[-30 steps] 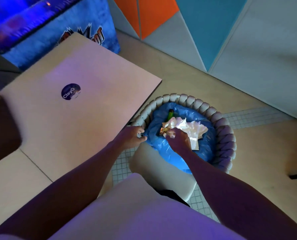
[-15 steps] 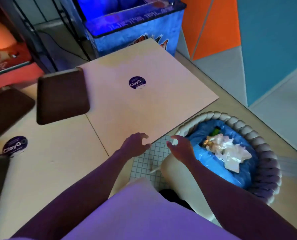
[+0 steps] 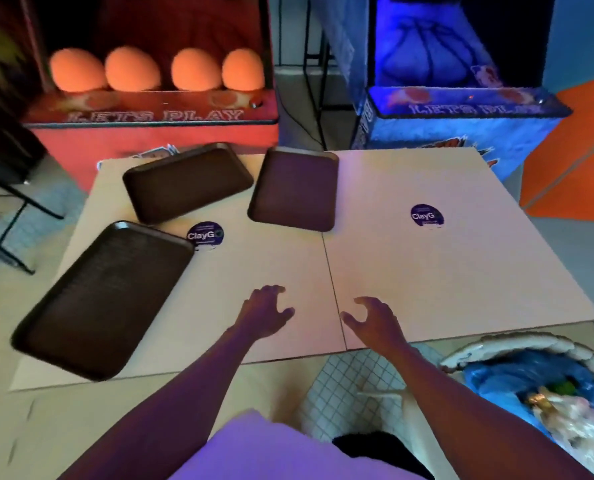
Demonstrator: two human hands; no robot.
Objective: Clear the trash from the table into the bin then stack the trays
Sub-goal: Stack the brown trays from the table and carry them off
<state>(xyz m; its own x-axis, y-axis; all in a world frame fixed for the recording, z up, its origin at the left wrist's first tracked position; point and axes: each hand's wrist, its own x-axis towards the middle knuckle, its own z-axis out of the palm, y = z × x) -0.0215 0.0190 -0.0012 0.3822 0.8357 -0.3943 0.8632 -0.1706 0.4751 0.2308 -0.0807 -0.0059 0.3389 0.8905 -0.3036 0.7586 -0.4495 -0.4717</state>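
Left hand (image 3: 266,311) and right hand (image 3: 375,320) hover over the table (image 3: 427,271), fingers loosely spread, holding nothing. Trash (image 3: 562,414) seemingly sits in the bin (image 3: 496,344). Three trays (image 3: 103,299) lie apart; stacking comes next, likely reaching for one.

Arcade snack area: basketball machines (image 3: 150,109) marked "LETS PLAY", neon glow, serving trays (image 3: 293,188) on table (image 3: 427,271)

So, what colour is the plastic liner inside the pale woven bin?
Blue; the plastic liner shows best in head view.
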